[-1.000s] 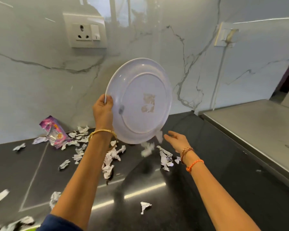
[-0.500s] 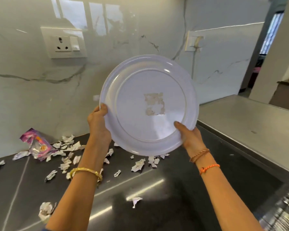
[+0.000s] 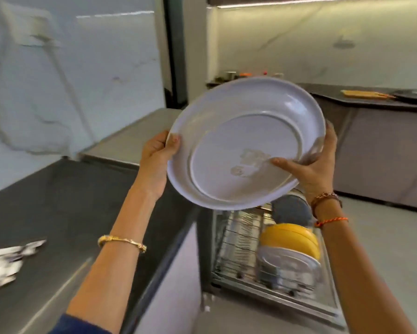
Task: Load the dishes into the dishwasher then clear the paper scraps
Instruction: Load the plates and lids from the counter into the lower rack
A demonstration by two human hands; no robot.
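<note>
**Two hands on one plate**

Both hands hold a pale lilac plate (image 3: 238,150) in the air, underside toward the camera, tilted. The left hand (image 3: 155,162) grips the left rim, thumb curled over the edge. The right hand (image 3: 315,165) clasps the right rim, thumb pressed on the base and fingers behind. Below the plate stands the pulled-out dishwasher rack (image 3: 241,239), with a yellow dish (image 3: 291,237) upright in it. Blurred paper scraps (image 3: 7,261) lie at the counter's (image 3: 58,201) left edge.
</note>
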